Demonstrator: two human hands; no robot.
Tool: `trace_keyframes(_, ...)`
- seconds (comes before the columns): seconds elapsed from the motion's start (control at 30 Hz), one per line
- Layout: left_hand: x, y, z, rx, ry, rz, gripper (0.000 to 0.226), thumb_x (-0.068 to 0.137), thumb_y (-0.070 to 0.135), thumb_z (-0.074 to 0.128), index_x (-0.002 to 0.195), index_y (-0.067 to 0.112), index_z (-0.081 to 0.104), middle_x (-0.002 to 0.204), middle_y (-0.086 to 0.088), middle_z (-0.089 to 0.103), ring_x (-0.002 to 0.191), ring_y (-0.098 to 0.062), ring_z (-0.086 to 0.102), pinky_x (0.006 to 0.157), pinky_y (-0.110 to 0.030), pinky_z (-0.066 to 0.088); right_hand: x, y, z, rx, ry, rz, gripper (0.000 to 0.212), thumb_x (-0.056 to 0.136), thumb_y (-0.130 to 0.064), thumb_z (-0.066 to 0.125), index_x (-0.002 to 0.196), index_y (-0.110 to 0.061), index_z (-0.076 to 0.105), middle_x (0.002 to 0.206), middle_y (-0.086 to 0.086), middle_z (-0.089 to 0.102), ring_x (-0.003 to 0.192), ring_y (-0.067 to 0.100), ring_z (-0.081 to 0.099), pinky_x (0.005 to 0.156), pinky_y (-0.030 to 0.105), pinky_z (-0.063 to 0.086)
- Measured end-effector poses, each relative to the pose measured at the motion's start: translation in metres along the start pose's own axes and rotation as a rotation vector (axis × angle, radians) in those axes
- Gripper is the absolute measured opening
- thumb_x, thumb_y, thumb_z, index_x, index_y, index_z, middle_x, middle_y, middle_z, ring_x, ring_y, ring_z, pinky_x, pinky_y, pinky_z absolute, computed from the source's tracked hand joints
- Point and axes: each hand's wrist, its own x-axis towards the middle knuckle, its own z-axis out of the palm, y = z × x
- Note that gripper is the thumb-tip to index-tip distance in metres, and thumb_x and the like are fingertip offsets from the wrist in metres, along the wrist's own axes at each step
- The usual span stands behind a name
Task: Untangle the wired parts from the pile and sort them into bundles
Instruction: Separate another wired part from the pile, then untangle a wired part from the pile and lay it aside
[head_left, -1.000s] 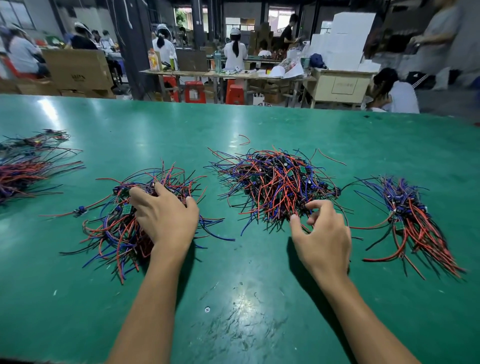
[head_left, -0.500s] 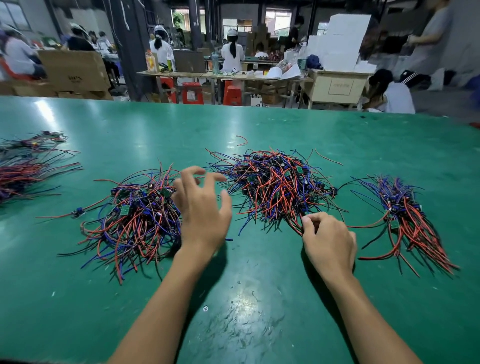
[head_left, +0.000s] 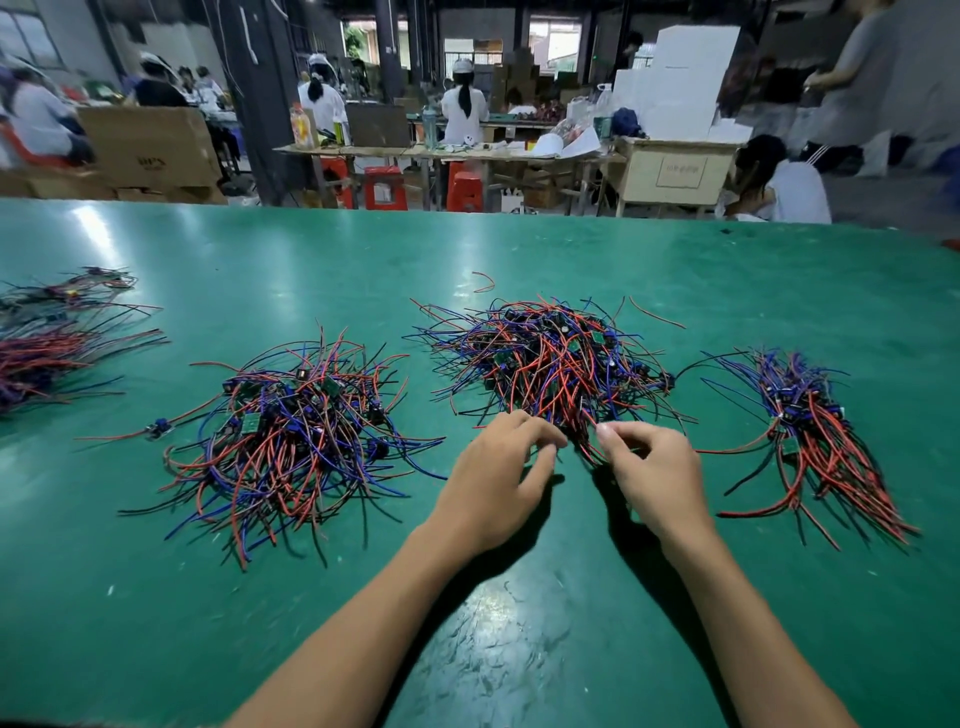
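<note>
Middle pile (head_left: 545, 364): a dense tangle of thin red, blue and black insulated wires with small green circuit boards and dark components buried in it, loose ends sticking out on every side. It sits on the green table (head_left: 519, 649), centre, just beyond both hands. Left hand (head_left: 493, 488) rests palm down at the pile's near edge, fingers loosely curled and slightly apart, fingertips touching the nearest wire ends; no clear grip on anything. Right hand (head_left: 654, 478) is beside it, thumb and forefinger pinched together on a few red wires at the pile's near edge, other fingers curled under. The two hands are close but apart, wire ends between them. Left pile (head_left: 291, 441): looser, flatter, same wires and boards, strands splayed wide, one board trailing off to the left. Right bundle (head_left: 815, 441): wires combed roughly parallel, blue ends far, red ends fanning toward the near side. Far-left bundles (head_left: 52, 343) lie at the table edge, partly cut off. Table surface is smooth, glossy, scuffed with pale scratches near the front. A stray red wire (head_left: 485, 283) lies alone beyond the middle pile.
</note>
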Motion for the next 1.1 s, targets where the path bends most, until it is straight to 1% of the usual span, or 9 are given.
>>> trace_keyframes(0.17,0.008,0.002,-0.002,-0.505,0.064,-0.338,0.036,0.108,0.03,0.044,0.097,0.017,0.075,0.08,-0.003,0.073,0.064,-0.015,0.059,0.062,-0.032,0.051,-0.01,-0.02,-0.001,0.484,-0.277,-0.1,0.007,0.088,-0.023,0.076,0.087,-0.016,0.078,0.068,0.0,0.074,0.058,0.001,0.062,0.056,0.01,0.045)
trace_keyframes(0.27,0.013,0.0,-0.006,-0.798,0.015,-0.483,0.039,0.104,0.033,0.053,0.084,0.008,0.074,0.07,-0.01,0.069,0.053,-0.016,0.059,0.05,-0.026,0.047,-0.019,-0.024,0.004,0.543,-0.48,-0.185,0.013,0.077,-0.022,0.081,0.085,-0.012,0.081,0.075,0.008,0.077,0.065,0.008,0.07,0.065,0.014,0.052)
trace_keyframes(0.33,0.014,-0.002,-0.009,-0.891,-0.008,-0.563,0.032,0.1,0.027,0.059,0.095,0.001,0.076,0.076,-0.016,0.069,0.056,-0.02,0.06,0.05,-0.025,0.05,-0.024,-0.026,0.008,0.513,-0.537,-0.205,0.014,0.077,-0.025,0.083,0.084,-0.014,0.081,0.078,0.01,0.078,0.069,0.012,0.071,0.067,0.018,0.054)
trace_keyframes(0.53,0.012,-0.009,-0.024,-1.066,-0.223,-0.575,0.028,0.104,0.023,0.053,0.113,0.007,0.073,0.102,-0.008,0.077,0.061,-0.006,0.058,0.063,-0.016,0.052,-0.02,-0.022,0.014,0.361,-0.243,-0.045,0.052,0.101,-0.045,0.057,0.059,-0.018,0.072,0.066,-0.002,0.075,0.075,0.008,0.074,0.054,0.021,0.042)
trace_keyframes(0.63,0.009,-0.009,-0.032,-1.064,-0.331,-0.526,0.031,0.103,0.023,0.052,0.124,0.006,0.067,0.11,-0.006,0.075,0.065,-0.004,0.056,0.07,-0.016,0.053,-0.016,-0.014,0.012,0.181,-0.084,-0.057,0.052,0.096,-0.06,0.052,0.062,-0.023,0.065,0.051,-0.007,0.062,0.046,0.006,0.05,0.056,0.027,0.034)
trace_keyframes(0.8,0.004,-0.01,-0.042,-1.103,-0.551,-0.454,0.034,0.101,-0.002,0.047,0.134,-0.006,0.056,0.121,-0.02,0.067,0.072,-0.008,0.06,0.075,-0.02,0.053,-0.018,-0.022,0.012,0.433,-0.299,0.044,0.032,0.093,-0.051,0.061,0.09,-0.024,0.079,0.074,-0.001,0.072,0.056,0.016,0.049,0.042,0.022,0.038)
trace_keyframes(0.93,0.002,-0.009,-0.044,-1.091,-0.683,-0.432,0.036,0.099,-0.012,0.044,0.134,-0.012,0.05,0.104,-0.012,0.072,0.08,-0.011,0.07,0.078,-0.021,0.056,-0.021,-0.026,0.007,0.648,-0.401,0.025,0.029,0.086,-0.042,0.07,0.096,-0.017,0.08,0.082,0.001,0.072,0.06,0.007,0.06,0.05,0.016,0.048)
trace_keyframes(1.03,0.0,-0.007,-0.045,-1.107,-0.645,-0.448,0.043,0.096,-0.015,0.045,0.113,0.011,0.074,0.097,-0.006,0.074,0.085,-0.019,0.074,0.078,-0.025,0.059,-0.02,-0.025,0.005,0.68,-0.413,0.029,0.026,0.087,-0.039,0.071,0.098,-0.017,0.08,0.087,0.004,0.072,0.077,0.01,0.064,0.059,0.021,0.055)
trace_keyframes(1.1,0.002,-0.006,-0.042,-1.125,-0.616,-0.482,0.043,0.093,-0.012,0.045,0.103,0.014,0.078,0.104,-0.011,0.075,0.088,-0.027,0.075,0.077,-0.029,0.06,-0.02,-0.025,0.006,0.67,-0.412,0.011,0.023,0.087,-0.037,0.071,0.096,-0.019,0.081,0.088,0.003,0.074,0.082,0.011,0.067,0.062,0.021,0.056)
